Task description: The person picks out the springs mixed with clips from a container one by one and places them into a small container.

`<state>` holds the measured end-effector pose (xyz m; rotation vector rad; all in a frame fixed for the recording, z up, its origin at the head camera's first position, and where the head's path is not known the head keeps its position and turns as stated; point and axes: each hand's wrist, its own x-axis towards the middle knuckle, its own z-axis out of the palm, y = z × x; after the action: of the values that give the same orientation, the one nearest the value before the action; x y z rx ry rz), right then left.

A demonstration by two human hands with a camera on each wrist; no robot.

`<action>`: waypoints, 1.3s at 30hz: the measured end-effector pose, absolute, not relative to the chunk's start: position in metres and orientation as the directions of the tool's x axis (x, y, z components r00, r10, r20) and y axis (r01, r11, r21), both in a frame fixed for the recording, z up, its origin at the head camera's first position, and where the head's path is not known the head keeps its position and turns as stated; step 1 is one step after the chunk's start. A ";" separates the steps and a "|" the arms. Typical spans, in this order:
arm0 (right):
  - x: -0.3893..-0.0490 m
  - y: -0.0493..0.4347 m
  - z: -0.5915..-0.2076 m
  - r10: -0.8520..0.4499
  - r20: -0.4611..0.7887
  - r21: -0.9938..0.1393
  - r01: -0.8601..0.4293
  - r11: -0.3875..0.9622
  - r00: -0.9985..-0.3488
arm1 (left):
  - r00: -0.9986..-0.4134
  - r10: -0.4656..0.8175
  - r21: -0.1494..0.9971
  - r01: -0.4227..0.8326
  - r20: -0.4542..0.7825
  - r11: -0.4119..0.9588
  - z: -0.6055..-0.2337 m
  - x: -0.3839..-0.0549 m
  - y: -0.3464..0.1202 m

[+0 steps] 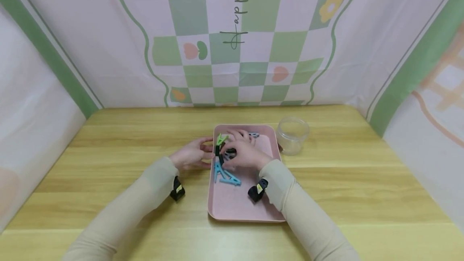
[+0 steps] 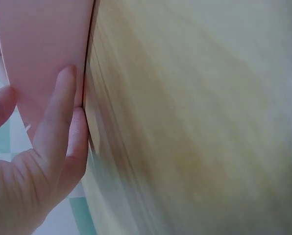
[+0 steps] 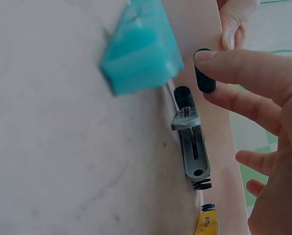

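My right hand is over the pink tray, pinching a black ribbed coil between thumb and index finger. Outside the tray's left side, my left hand rests its fairly straight fingers on the wall, its thumb near the rim. Beneath the right hand lies a grey clothespin with black coils at both ends. A turquoise clothespin and part of a yellow one lie in line with it. The head view shows a green clothespin and a blue clothespin along the left side.
A clear round plastic jar stands just right of the tray, on the wooden table. Another clothespin lies near the tray's far end, partly behind the right hand. A patterned cloth hangs behind the table.
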<state>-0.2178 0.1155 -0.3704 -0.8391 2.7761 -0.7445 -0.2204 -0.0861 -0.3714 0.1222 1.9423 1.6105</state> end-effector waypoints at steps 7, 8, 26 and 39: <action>-0.218 0.116 -0.369 -0.547 -0.003 -0.491 -0.475 0.730 -0.837 | -0.803 0.457 0.921 -0.289 -0.382 0.263 -0.366 -0.217 -0.086; -0.218 0.116 -0.369 -0.547 -0.004 -0.493 -0.474 0.730 -0.837 | -0.801 0.463 0.922 -0.287 -0.380 0.260 -0.366 -0.217 -0.087; -0.215 0.120 -0.361 -0.509 0.019 -0.597 -0.418 0.685 -0.861 | -0.764 0.530 0.929 -0.316 -0.369 0.191 -0.369 -0.218 -0.091; -0.221 0.126 -0.347 -0.473 0.030 -0.605 -0.393 0.693 -0.881 | -0.766 0.525 0.928 -0.316 -0.372 0.197 -0.370 -0.218 -0.091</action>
<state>-0.2208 0.1258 -0.3465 -0.7118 2.7711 -0.9458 -0.2177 -0.0911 -0.3705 0.1959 1.8214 1.6429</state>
